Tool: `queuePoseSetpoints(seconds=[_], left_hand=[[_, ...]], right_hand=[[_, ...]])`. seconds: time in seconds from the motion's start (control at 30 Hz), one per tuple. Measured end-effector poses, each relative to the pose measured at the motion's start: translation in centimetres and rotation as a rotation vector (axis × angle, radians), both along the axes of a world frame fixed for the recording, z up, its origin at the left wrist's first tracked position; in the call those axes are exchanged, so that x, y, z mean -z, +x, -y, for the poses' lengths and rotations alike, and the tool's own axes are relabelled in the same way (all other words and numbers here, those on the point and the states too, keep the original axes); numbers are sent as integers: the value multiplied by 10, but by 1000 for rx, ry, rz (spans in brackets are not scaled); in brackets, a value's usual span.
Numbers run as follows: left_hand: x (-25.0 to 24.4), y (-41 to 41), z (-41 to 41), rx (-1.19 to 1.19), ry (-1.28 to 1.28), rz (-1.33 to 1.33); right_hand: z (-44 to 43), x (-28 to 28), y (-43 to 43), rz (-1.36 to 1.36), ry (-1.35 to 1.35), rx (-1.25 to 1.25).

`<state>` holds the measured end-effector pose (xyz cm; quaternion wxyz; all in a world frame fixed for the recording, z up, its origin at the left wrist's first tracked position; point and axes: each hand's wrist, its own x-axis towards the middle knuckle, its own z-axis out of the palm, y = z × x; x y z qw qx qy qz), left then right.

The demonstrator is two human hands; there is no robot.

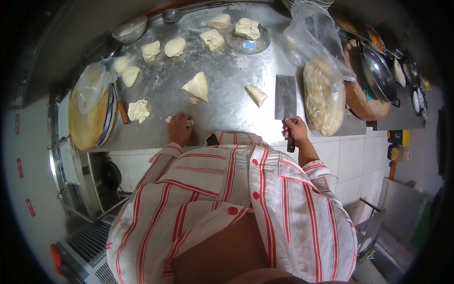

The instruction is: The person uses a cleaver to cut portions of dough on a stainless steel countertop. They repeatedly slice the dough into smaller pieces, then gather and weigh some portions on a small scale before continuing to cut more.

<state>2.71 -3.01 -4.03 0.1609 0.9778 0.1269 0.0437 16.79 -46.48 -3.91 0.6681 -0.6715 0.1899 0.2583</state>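
Note:
My right hand [296, 130] grips the dark handle of a cleaver [285, 96]. Its broad blade points away from me, over the steel worktop [230, 103]. Near the front edge, my left hand [180, 127] curls over a small scrap of dough [190, 123], with bits showing on both sides of the fingers. Beyond it are a wedge of dough [198, 86] and a smaller cut piece [256, 96]. A rough lump [138, 111] sits to the left. Farther back, one dough lump [247, 28] rests on a digital scale [248, 45], beside another portion [212, 39].
A large dough mass in a clear plastic bag [324, 99] lies right of the cleaver. Round wooden boards [87, 124] stand at the left edge, beside a wooden-handled tool [122, 110]. A metal bowl [130, 30] is at the back left; a wok [378, 72] is at the right.

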Motion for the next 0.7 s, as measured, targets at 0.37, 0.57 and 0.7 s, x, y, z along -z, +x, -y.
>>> queuePoseSetpoints(seconds=[0.37,0.57,0.7], left_hand=[[-3,-14,6,17,-69,86],[-5,-10,13,37,-136,70],[0,-6,11,-11,-171,-25]], right_hand=[[-1,5,-6,53,-5,11],[1,8,-6,35,30,31],[1,9,-6,32,50,25]])
